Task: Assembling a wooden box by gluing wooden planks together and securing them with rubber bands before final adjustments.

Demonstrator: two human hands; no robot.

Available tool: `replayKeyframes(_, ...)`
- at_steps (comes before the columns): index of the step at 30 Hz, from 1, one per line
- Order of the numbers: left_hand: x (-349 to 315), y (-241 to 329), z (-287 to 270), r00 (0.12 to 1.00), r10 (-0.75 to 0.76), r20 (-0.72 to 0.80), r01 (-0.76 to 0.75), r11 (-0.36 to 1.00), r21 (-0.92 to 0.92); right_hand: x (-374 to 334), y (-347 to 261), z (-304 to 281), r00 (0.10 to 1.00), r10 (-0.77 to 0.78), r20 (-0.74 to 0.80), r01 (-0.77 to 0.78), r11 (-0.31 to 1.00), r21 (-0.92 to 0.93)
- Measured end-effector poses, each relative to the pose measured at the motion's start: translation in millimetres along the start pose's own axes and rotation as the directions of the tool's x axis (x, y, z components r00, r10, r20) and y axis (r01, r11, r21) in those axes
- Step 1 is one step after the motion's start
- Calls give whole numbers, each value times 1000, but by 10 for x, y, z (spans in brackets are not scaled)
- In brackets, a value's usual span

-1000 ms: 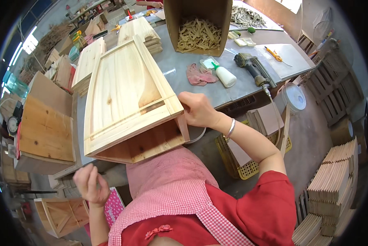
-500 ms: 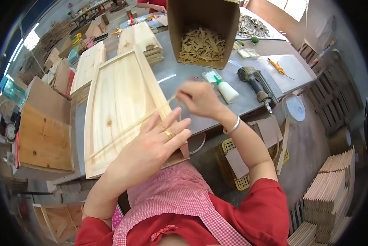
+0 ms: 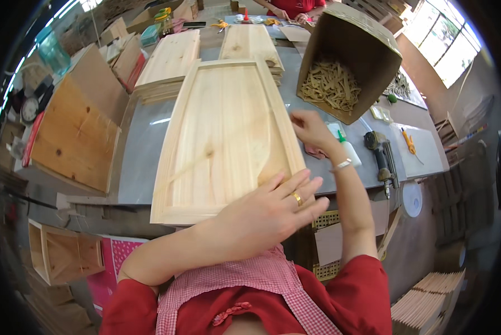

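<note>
A pale wooden panel with a raised frame [image 3: 219, 134] lies on the table before me. My left hand [image 3: 272, 209] rests over its near right corner, fingers stretched out and a gold-coloured ring on one. Beside the panel's right edge is my right hand [image 3: 312, 131], fingers curled in; whatever they hold is hidden. A thin, pale, band-like strip [image 3: 197, 167] runs faintly slantwise across the panel's face. Just below my right hand lies a small reddish cloth [image 3: 316, 152].
A cardboard box [image 3: 367, 50] of tan strips [image 3: 331, 84] stands at the back right. Near it are a white glue bottle [image 3: 349, 152], a nail gun [image 3: 380, 156] and orange-handled cutters [image 3: 409, 140]. Stacked boards [image 3: 169, 58] lie behind the panel; a co-worker's hands [image 3: 289, 14] show beyond.
My right hand has gone from pinching a stretched strip above the panel to the panel's right edge. My left hand still lies over the near right corner. The view has shifted.
</note>
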State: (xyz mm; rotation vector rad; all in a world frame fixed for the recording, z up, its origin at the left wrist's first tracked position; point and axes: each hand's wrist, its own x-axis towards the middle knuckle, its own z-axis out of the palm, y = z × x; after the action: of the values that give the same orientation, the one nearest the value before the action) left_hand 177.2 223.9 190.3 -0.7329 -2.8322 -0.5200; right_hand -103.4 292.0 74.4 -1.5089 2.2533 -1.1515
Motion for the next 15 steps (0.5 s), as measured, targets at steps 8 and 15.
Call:
replayKeyframes(8, -1459, 39, -217, 623, -448, -641, 497, 860, -118, -124, -1526, -275, 832, -548, 90, 552, 797, -245)
replayKeyframes(15, -1930, -66, 272, 457, -674, -581, 518, 732, -442, 427, -2048, 603, 589, -697, 409, 805, 548, -226)
